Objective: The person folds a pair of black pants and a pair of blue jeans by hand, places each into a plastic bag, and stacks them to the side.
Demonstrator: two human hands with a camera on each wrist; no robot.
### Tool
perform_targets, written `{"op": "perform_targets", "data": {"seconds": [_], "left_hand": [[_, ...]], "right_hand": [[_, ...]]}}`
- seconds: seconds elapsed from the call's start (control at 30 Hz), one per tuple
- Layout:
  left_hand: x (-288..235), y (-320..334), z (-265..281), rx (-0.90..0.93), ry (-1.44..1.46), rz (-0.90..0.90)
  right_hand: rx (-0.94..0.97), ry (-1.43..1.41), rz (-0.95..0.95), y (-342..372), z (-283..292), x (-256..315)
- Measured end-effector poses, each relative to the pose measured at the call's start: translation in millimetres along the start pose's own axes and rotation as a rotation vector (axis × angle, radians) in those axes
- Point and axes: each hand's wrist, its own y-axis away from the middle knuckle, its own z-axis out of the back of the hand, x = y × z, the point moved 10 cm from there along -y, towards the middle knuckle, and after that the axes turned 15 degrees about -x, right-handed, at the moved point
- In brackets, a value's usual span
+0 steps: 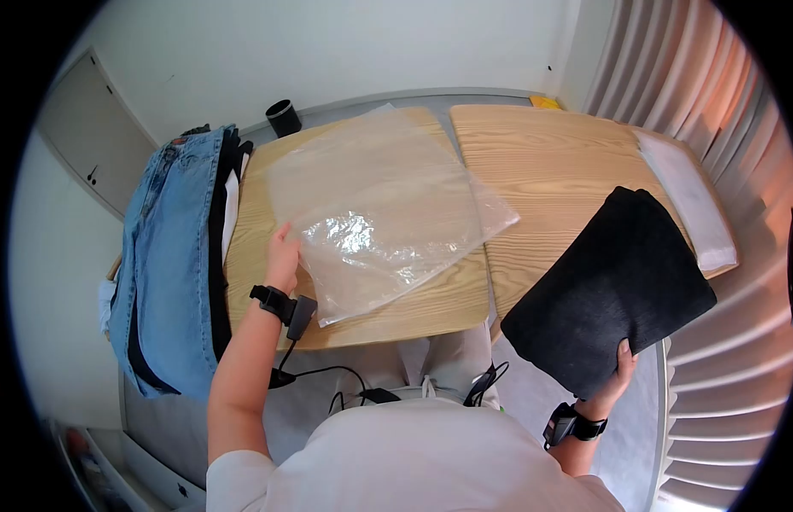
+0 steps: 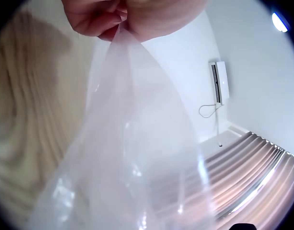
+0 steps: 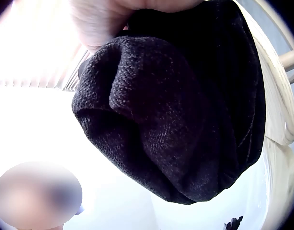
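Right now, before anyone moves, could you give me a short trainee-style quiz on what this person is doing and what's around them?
1. True or false: the fingers of the left hand pinch the plastic.
2. What does the right hand hold?
A) bin
B) black cloth
C) curtain
3. Fill in: the jeans lie to the person's ____ of the plastic.

Key:
1. True; the left wrist view shows the pinch.
2. B; the cloth is folded and held up, thumb on top in the head view.
3. Left.
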Motion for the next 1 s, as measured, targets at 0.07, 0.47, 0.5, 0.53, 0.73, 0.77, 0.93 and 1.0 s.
{"op": "perform_targets", "data": {"seconds": [0.07, 0.47, 0.5, 0.53, 0.73, 0.77, 0.93, 1.0], "left_hand": [[13.5, -15.2, 12.4, 0.035, -0.073, -0.019], [-64.6, 179.6, -30.6, 0.534, -0.612, -0.921], [-61.4, 181.7, -30.2, 0.530, -0.609, -0.912], [-57.9, 182.6, -30.7, 0.516, -0.631, -0.922], [-31.8, 168.8, -32.3, 0.477, -0.720, -0.899], [-31.9, 167.0, -31.2, 0.449, -0.716, -0.914], [-27.6, 152.8, -27.8, 0.490, -0.463, -0.646], [-14.5, 145.7, -28.7, 0.542, -0.404, -0.505]], "right_hand": [[0.028, 0.000, -0.009, 3.6, -7.7, 1.6], [0.031, 0.114, -0.012, 16.5, -21.2, 6.0], [0.038, 0.121, -0.011, 16.2, -23.0, 5.1], [0.059, 0.127, -0.013, 15.9, -25.7, 3.6], [0.114, 0.128, 0.008, 21.8, -39.6, 5.1], [0.131, 0.128, 0.014, 22.8, -42.2, 5.5], [0.152, 0.088, -0.010, 27.8, -49.2, 0.2], [0.171, 0.081, -0.032, 29.5, -51.4, -1.2]]}}
